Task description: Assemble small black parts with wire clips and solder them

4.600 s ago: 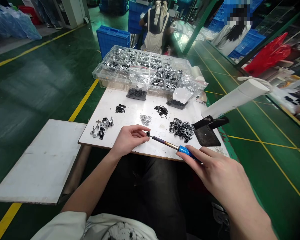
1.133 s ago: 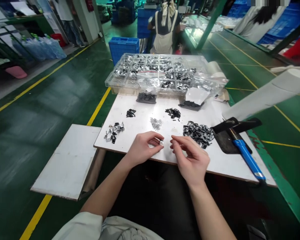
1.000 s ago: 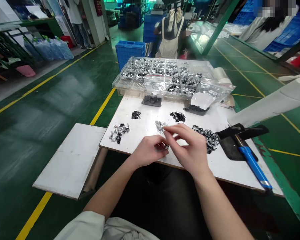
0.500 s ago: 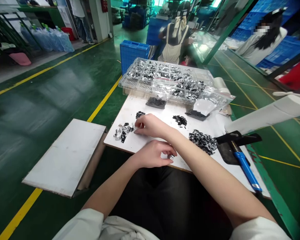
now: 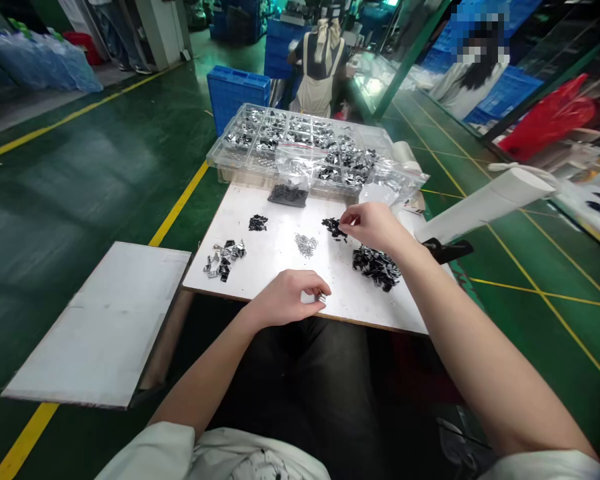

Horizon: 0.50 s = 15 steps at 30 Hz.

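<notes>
My left hand [image 5: 286, 297] is closed at the front edge of the white board [image 5: 280, 260], pinching a small shiny metal part [image 5: 321, 298] between thumb and fingertips. My right hand [image 5: 375, 225] has its fingers pressed together at a small pile of black pieces [image 5: 333, 228]. Whether something is between those fingertips is too small to tell. Close below my right wrist lies a larger heap of black and silver parts [image 5: 376, 269]. Between the hands is a pile of tiny silver pieces [image 5: 306, 245].
On the left are loose metal parts [image 5: 225, 259] and another black pile [image 5: 258, 223]. A clear compartment box [image 5: 220, 157] full of metal parts stands behind, with a plastic bag of black pieces [image 5: 287, 193] before it. A white roll [image 5: 485, 203] lies right; a board-topped stand [image 5: 100, 320] is left.
My right hand has moved from beside the left piles to the right-hand black pile, uncovering the tiny silver pieces. My left hand keeps its pinch on the metal part. The view has shifted.
</notes>
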Motion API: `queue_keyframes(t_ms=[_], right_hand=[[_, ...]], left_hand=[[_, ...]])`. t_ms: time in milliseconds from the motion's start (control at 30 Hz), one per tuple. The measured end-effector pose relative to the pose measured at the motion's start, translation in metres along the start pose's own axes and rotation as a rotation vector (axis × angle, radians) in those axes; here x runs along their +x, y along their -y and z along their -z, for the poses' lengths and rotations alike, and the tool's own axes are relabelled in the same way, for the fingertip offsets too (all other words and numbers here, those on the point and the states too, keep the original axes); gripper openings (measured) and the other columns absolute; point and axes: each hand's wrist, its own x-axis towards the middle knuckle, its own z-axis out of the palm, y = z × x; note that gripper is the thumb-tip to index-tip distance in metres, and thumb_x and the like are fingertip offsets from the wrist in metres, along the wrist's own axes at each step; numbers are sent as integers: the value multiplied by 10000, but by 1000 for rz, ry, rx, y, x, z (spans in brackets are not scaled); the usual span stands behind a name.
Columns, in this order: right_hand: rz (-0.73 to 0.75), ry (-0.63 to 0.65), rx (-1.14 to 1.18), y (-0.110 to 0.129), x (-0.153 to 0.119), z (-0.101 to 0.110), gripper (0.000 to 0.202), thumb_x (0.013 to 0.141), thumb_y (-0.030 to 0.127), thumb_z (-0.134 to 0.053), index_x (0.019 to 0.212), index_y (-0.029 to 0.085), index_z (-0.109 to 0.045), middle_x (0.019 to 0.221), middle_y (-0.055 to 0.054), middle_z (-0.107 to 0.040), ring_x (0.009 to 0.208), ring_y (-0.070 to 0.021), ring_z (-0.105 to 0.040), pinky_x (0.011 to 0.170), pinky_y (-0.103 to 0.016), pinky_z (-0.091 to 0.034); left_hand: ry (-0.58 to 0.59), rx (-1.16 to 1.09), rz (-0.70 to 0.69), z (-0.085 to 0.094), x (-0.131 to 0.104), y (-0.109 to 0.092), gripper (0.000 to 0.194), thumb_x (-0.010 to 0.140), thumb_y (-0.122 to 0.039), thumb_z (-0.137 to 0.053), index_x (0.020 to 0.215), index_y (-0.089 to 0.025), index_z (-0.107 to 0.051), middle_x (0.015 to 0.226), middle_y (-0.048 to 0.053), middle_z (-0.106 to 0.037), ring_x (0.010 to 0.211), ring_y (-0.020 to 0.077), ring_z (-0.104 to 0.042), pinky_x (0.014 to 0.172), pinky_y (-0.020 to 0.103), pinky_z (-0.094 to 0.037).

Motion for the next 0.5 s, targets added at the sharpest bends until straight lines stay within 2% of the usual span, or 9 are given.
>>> queue_keyframes(t_ms=[67,167,300,500], right_hand=[[-31,66,-104,-14,-8,-2,97,773,136,-656,794,143,-750,781,-77,-738,691,-198,-633,643,-301,-425],[-65,95,-143,-22,-16,-10,108,795,150,-658,840,141,-756,820,-86,-749,728,-206,-647,657,-298,-430],[-80,92,-115,-22,-16,-17,109,801,143,-669,860,135,-760,829,-90,-756,737,-211,-651,670,-300,-440],[-86,94,-84,-18,-11,-19,125,761,71,-665,785,140,-766,797,-90,-752,751,-207,-653,705,-291,-451]], left_hand=[[1,-6,13,0,0,-1,152,824,-100,-688,959,-156,-729,940,53,-742,855,176,-686,784,277,-552],[-12,-21,48,1,0,-2,167,818,-107,-699,972,-166,-727,957,47,-744,856,173,-692,792,281,-568],[-64,-56,106,0,0,-3,177,816,-113,-699,985,-160,-725,987,54,-742,845,166,-707,808,280,-593],[-214,-170,231,0,3,-3,181,811,-160,-725,992,-148,-737,1005,74,-758,895,186,-750,867,293,-619]])
